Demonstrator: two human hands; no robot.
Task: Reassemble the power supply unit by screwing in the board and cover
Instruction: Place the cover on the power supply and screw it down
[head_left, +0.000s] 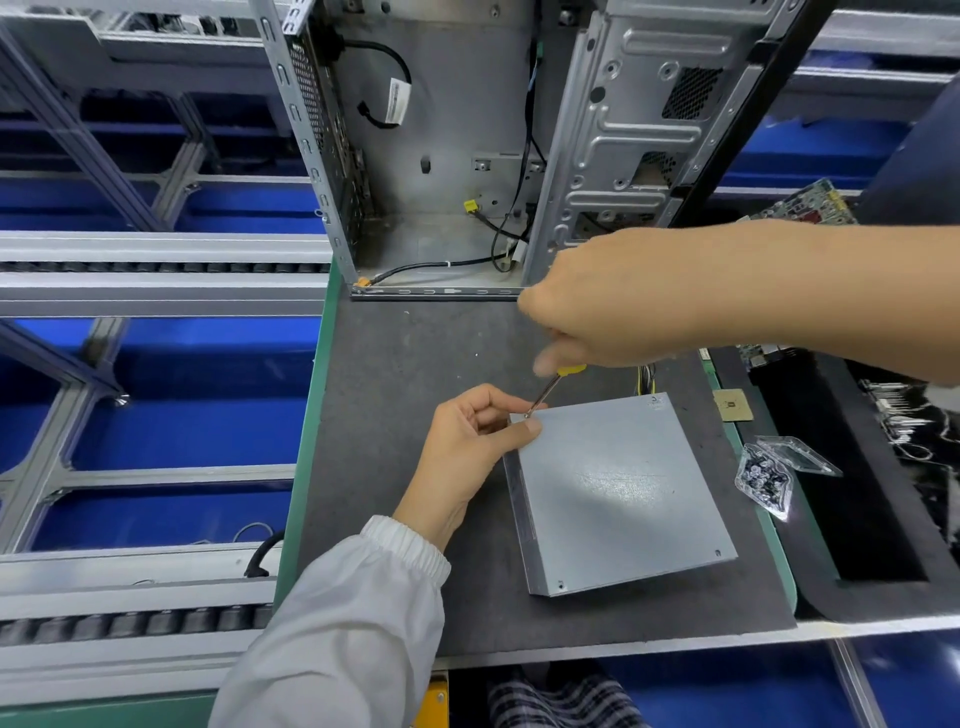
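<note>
power supply unit (618, 493) lies flat on the grey mat (395, 364); left hand (470, 452) pinches its far-left corner; right hand (608, 306) grips the screwdriver (550, 387), tip at that corner; rigid, smooth sheet-metal box, probably weighty; best steadied by its edges

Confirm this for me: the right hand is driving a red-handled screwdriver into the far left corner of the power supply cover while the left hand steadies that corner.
Not quite: the handle is yellow, not red. The head view shows the right hand gripping a yellow-handled screwdriver, tip at the far left corner of the power supply cover, while the left hand steadies that corner.
</note>
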